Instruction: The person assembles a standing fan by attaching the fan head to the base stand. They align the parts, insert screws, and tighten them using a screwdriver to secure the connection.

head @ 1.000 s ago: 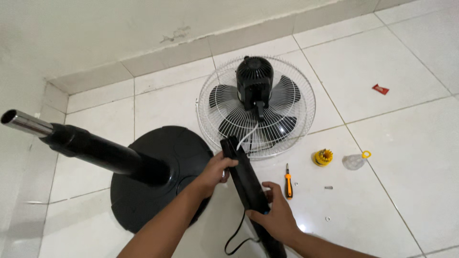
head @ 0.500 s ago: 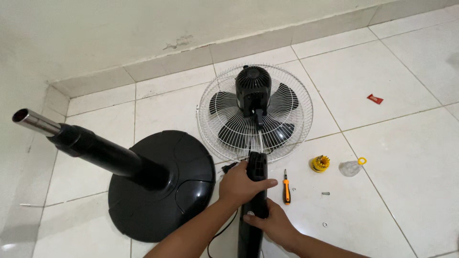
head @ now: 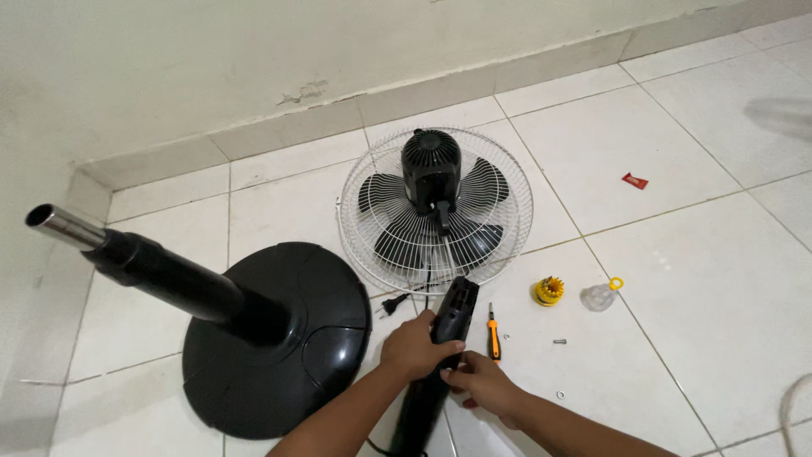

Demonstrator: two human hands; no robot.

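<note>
- Left hand (head: 416, 345) wrapped around matte black plastic housing (head: 440, 355), elongated, vented.
- Right hand (head: 482, 385) pinching its lower side.
- Nearby: round wire fan grille (head: 507, 182), glossy disc base (head: 321, 279), orange-handled screwdriver (head: 492, 334).

Both hands (head: 448, 360) gripping black fan housing (head: 440, 355), fan base (head: 279, 338) beside

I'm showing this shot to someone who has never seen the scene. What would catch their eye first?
Probably the fan head in its white wire grille, lying on the tiled floor near the wall. Left of it stands the round black base with its pole slanting toward the camera. At the bottom, the left hand and right hand grip a black column piece, with an orange screwdriver just to its right.
</note>
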